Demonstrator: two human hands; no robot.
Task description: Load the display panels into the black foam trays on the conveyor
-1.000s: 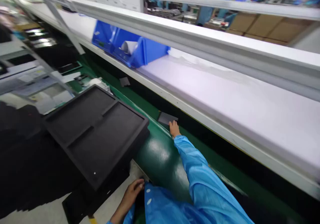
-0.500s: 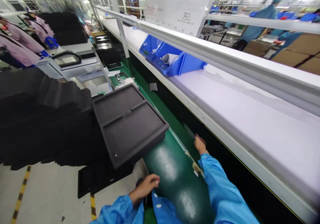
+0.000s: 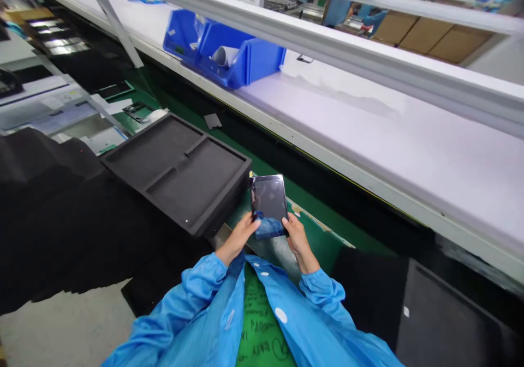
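The left hand [image 3: 240, 234] and right hand [image 3: 298, 237] hold the tablet [image 3: 270, 200] by its long sides, equally near; its long axis runs forward above the surface [image 3: 321, 233], beside the right corner of the tray [image 3: 200, 184].

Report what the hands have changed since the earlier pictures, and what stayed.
The right hand has drawn back from the far green strip toward the body; the left hand has moved forward to join it. Both now hold a glossy tablet-like panel. The black tray and blue bins stayed put.
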